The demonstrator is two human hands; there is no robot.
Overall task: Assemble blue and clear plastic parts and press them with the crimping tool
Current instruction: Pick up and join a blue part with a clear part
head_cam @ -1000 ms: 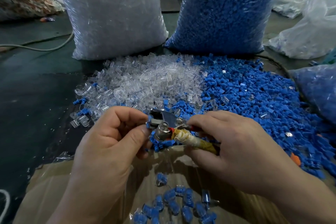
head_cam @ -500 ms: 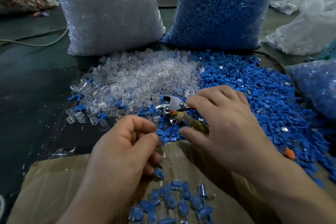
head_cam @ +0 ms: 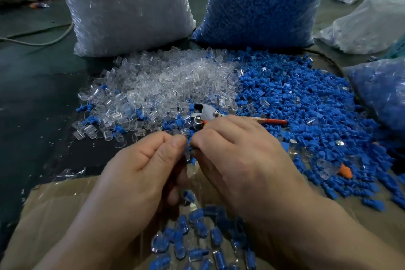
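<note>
Hands meet over the far edge of the cardboard (head_cam: 54,204), our left hand (head_cam: 140,171) and right hand (head_cam: 241,160) each pinching one small blue-and-clear part (head_cam: 188,156) in a closed grip. We see the crimping tool (head_cam: 207,113) just beyond our right knuckles on the heap (head_cam: 306,105); dark worktop (head_cam: 32,105) stretches leftward.

Dim, soft light; warped edges.

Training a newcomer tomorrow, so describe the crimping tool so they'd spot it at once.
Before the clear bag and blue bag, a clear pile and a blue pile spread out. Where they meet, just beyond the right hand, is the crimping tool. Its grey metal head and thin red handle, pointing right, set it apart from the plastic parts.
</note>
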